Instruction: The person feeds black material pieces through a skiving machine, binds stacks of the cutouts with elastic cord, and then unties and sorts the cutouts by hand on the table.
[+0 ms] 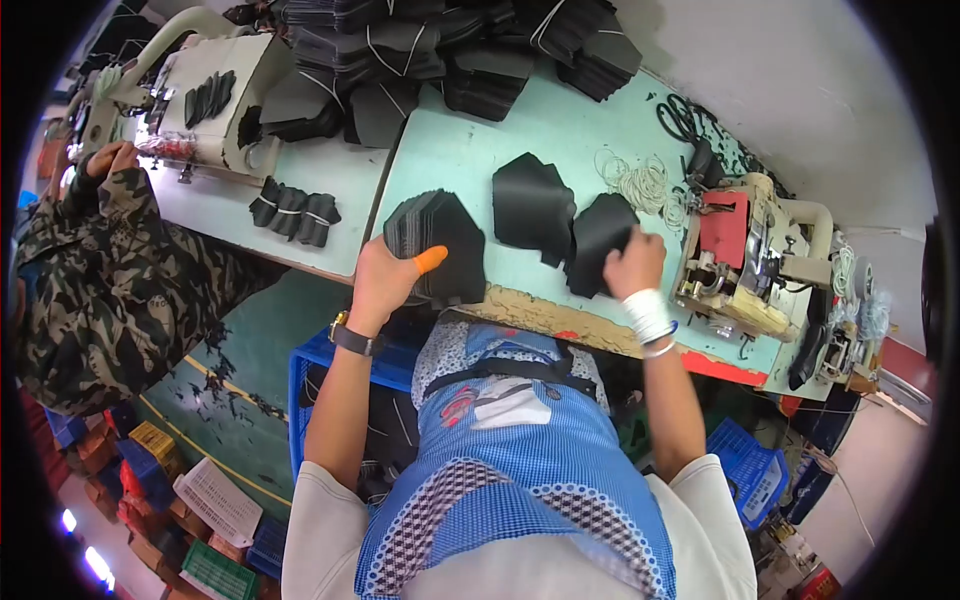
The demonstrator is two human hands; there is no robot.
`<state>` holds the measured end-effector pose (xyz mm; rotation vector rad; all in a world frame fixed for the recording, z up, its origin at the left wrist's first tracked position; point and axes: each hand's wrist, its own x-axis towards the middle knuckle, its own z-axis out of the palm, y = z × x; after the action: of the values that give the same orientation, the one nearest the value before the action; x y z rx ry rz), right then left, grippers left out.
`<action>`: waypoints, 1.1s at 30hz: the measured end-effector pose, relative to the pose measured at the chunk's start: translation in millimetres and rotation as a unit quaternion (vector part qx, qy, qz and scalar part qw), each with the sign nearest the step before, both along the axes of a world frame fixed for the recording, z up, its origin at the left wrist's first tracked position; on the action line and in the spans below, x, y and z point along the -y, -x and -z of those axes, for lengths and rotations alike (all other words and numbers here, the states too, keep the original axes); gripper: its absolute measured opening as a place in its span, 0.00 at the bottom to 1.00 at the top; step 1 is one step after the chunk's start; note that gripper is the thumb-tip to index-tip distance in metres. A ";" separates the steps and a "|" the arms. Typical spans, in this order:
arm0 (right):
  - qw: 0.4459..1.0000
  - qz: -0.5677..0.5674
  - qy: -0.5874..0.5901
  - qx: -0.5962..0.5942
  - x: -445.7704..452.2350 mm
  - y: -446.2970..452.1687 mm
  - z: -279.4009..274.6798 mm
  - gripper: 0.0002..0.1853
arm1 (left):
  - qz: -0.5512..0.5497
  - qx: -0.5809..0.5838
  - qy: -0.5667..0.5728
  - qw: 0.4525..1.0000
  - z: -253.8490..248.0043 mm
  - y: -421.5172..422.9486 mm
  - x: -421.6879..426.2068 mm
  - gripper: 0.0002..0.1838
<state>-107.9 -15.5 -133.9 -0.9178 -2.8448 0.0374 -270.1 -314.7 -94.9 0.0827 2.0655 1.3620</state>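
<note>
My left hand (385,280), an orange cover on its thumb, is closed around the left edge of a thick stack of black cut pieces (447,240) at the table's front. My right hand (637,265), slightly blurred, has its fingers curled at the right edge of a black cut piece (598,238) lying on the table. Left of that piece, and touching it, lies another flat black piece (530,205). The tips of the right fingers are partly hidden.
A sewing machine (750,250) with a red plate stands at the right. Loose cord (640,185) and black scissors (680,118) lie behind. Tied black stacks (490,75) fill the back. A person in a camouflage sleeve (120,270) sits at another machine on the left.
</note>
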 end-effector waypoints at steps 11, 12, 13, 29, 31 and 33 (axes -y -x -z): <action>0.875 -0.147 0.461 0.004 142.3 87.3 -12.4 0.38 | -0.107 0.234 -0.079 0.963 18.5 7.3 20.7 0.18; 0.877 -0.148 0.457 -0.001 142.6 84.3 -6.6 0.37 | -0.118 0.238 -0.102 0.959 26.8 3.7 24.7 0.17; 0.877 -0.150 0.456 0.003 145.0 83.4 -5.7 0.37 | -0.127 0.239 -0.126 0.954 31.3 3.2 26.0 0.17; 0.968 -0.246 0.030 -0.040 92.1 77.6 -7.4 0.27 | -0.018 -0.079 0.079 0.994 22.4 -18.1 16.8 0.33; 0.927 -0.286 0.242 -0.006 108.8 80.6 -4.5 0.29 | -0.056 -0.023 0.030 0.998 7.3 -25.1 13.7 0.32; 0.805 -0.154 0.558 0.133 131.2 89.1 -27.2 0.30 | -0.089 0.056 -0.139 0.985 32.1 -34.7 11.9 0.32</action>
<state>-197.0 -146.7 -106.7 -0.5378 -3.0340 1.9034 -235.4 -326.6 -127.0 -0.0606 1.8131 1.7193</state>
